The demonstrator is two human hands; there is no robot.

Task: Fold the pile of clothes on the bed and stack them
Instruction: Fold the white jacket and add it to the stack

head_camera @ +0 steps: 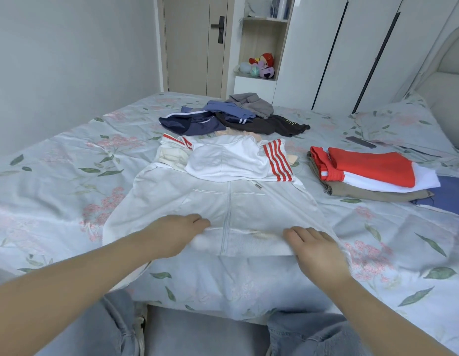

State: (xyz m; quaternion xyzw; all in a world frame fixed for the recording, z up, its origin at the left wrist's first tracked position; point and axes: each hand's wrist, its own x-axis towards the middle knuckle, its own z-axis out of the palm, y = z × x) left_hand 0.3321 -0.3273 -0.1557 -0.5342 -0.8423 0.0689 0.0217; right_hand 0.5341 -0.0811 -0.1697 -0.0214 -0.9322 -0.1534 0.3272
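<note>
A pale grey zip jacket (218,204) lies spread on the bed, hem toward me. My left hand (172,233) grips the hem left of the zip, fingers curled into the fabric. My right hand (314,246) grips the hem on the right side. A white garment with red stripes (236,160) lies across the jacket's upper part. Behind it is a loose pile of dark blue, grey and brown clothes (231,118). To the right sits a folded stack (369,173) with a red and white piece on top.
The bed (56,176) has a floral light-blue sheet. A dark phone-like object (360,142) lies near the pillow (403,124) at the right. White wardrobes, a shelf with plush toys (261,66) and a door stand behind the bed.
</note>
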